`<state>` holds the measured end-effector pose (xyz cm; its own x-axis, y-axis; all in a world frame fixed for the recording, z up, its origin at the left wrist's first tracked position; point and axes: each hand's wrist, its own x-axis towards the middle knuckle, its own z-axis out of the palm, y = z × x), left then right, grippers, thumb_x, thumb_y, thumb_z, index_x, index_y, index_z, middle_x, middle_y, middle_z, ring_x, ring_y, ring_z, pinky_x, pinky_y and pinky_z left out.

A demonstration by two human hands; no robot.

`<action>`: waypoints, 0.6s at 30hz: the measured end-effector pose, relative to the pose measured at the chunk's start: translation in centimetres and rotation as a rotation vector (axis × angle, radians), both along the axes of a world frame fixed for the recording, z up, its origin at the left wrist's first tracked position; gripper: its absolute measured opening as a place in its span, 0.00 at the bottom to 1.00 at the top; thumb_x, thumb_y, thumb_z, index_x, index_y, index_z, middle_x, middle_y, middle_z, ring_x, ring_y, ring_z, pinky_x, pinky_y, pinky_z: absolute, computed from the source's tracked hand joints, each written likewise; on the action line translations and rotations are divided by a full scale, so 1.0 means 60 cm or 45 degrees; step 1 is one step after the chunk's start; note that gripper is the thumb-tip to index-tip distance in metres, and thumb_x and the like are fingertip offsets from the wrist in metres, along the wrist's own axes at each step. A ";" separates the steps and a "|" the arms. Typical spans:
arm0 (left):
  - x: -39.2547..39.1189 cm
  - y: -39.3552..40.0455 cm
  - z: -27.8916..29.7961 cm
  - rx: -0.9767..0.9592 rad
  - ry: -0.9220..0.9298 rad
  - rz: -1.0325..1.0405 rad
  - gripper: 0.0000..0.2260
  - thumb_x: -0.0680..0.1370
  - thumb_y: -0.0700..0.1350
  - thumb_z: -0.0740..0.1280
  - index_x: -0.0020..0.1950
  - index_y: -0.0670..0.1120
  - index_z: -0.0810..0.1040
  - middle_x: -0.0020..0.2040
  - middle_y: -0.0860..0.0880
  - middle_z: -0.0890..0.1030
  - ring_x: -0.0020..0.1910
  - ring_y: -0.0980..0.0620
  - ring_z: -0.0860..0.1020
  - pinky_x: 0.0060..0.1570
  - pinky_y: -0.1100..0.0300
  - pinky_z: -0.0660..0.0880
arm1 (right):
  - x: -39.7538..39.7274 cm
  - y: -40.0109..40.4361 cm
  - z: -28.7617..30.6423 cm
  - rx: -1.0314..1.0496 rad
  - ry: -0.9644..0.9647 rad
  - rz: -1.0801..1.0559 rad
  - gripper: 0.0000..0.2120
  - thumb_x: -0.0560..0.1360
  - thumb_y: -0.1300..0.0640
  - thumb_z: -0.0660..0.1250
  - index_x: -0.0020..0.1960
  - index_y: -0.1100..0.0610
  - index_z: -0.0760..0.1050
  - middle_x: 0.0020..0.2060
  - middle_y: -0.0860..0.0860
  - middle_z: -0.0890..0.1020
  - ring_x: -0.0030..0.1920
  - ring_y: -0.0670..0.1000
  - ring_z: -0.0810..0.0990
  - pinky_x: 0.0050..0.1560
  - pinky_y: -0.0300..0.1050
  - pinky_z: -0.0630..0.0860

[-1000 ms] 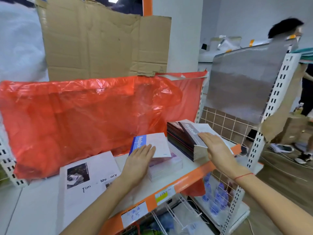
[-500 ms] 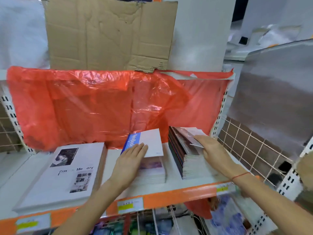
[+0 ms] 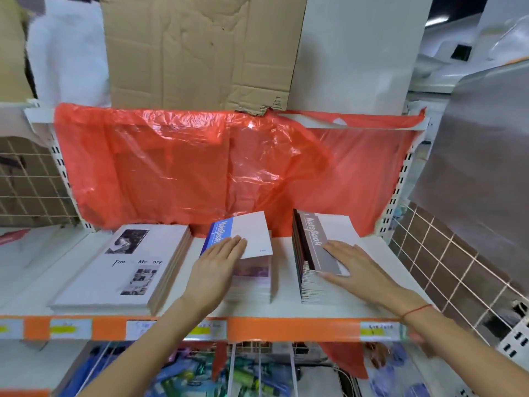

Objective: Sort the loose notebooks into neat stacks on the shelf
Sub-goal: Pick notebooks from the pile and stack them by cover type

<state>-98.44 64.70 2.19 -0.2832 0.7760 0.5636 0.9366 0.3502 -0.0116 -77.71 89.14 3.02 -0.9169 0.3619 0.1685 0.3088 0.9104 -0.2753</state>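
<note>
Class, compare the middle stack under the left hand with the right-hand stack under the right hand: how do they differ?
The middle stack is lower; the right-hand stack is taller. Its top notebook has a blue spine band; the other's is brown. Both covers read "Notebook", each with a flat hand on top: left hand, right hand.

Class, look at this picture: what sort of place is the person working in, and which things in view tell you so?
Probably a stationery shop or its stockroom. Stacks of notebooks lie on a metal display shelf, price labels sit along its orange front edge, and perforated uprights carry the shelving.

Glossy crinkled red plastic sheet, creased matt cardboard, paper notebooks.
</note>
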 end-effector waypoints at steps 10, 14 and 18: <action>0.000 -0.006 0.000 0.077 0.110 0.025 0.26 0.66 0.35 0.51 0.60 0.40 0.77 0.57 0.43 0.81 0.53 0.43 0.81 0.49 0.51 0.79 | -0.017 0.009 -0.001 -0.038 0.007 0.009 0.51 0.61 0.19 0.41 0.75 0.47 0.58 0.74 0.42 0.59 0.74 0.41 0.53 0.75 0.46 0.46; 0.004 -0.004 -0.003 0.068 0.149 0.079 0.26 0.66 0.35 0.51 0.59 0.39 0.80 0.56 0.43 0.82 0.53 0.43 0.82 0.48 0.51 0.79 | -0.018 0.015 0.000 -0.069 0.016 0.034 0.49 0.62 0.19 0.43 0.75 0.47 0.59 0.74 0.42 0.60 0.74 0.40 0.54 0.75 0.46 0.47; 0.009 -0.001 -0.004 0.070 0.162 0.085 0.25 0.68 0.34 0.52 0.59 0.39 0.79 0.56 0.42 0.81 0.53 0.42 0.81 0.49 0.50 0.79 | -0.024 0.022 0.000 -0.083 0.016 0.058 0.46 0.65 0.22 0.46 0.75 0.47 0.59 0.74 0.43 0.60 0.74 0.41 0.54 0.75 0.47 0.47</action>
